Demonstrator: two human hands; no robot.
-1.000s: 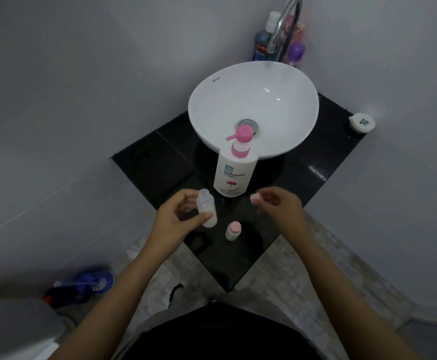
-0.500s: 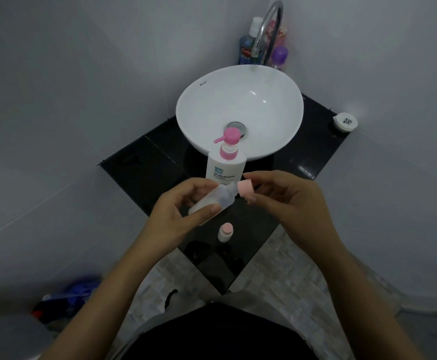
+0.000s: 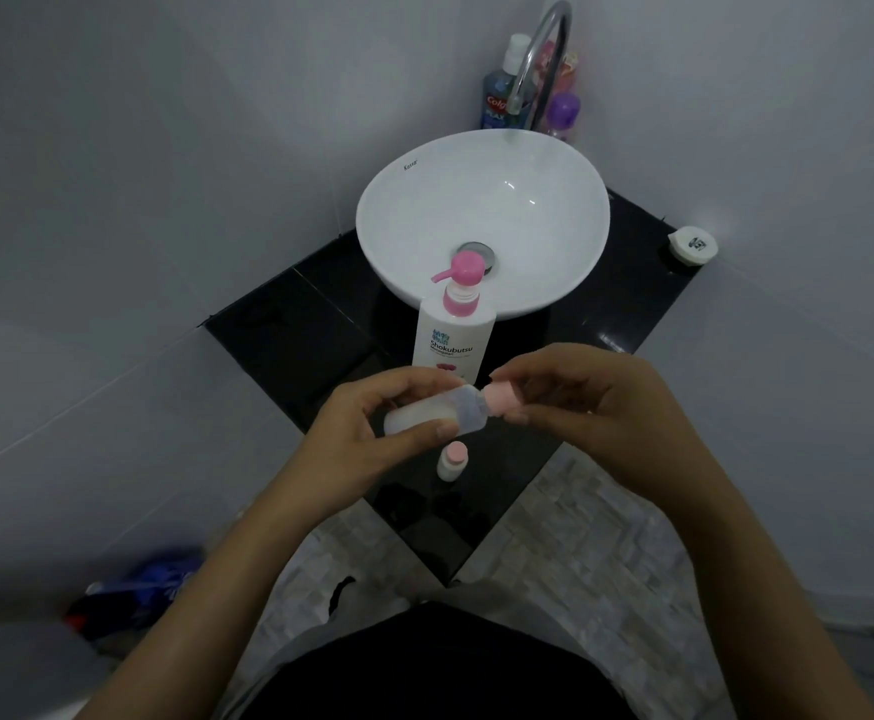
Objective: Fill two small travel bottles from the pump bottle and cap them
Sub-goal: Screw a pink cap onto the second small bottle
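My left hand [image 3: 372, 428] grips a small clear travel bottle [image 3: 437, 413], tipped on its side with its neck pointing right; white liquid lies in its lower part. My right hand [image 3: 580, 402] pinches a pink cap [image 3: 500, 398] that sits on the bottle's neck. Below my hands a second small bottle [image 3: 452, 461] with a pink cap stands upright on the black counter [image 3: 289, 330]. Just behind my hands stands the white pump bottle [image 3: 453, 332] with its pink pump head, spout pointing left.
A white bowl sink [image 3: 481, 220] sits behind the pump bottle under a chrome tap [image 3: 541, 59]. Several toiletry bottles [image 3: 502, 90] stand in the back corner. A small white round container [image 3: 692, 245] is on the counter's right corner. Grey walls close in on both sides.
The bottle went from upright in my left hand to tipped sideways. My right hand brought the pink cap from apart onto the bottle's neck, and both hands rose toward the pump bottle.
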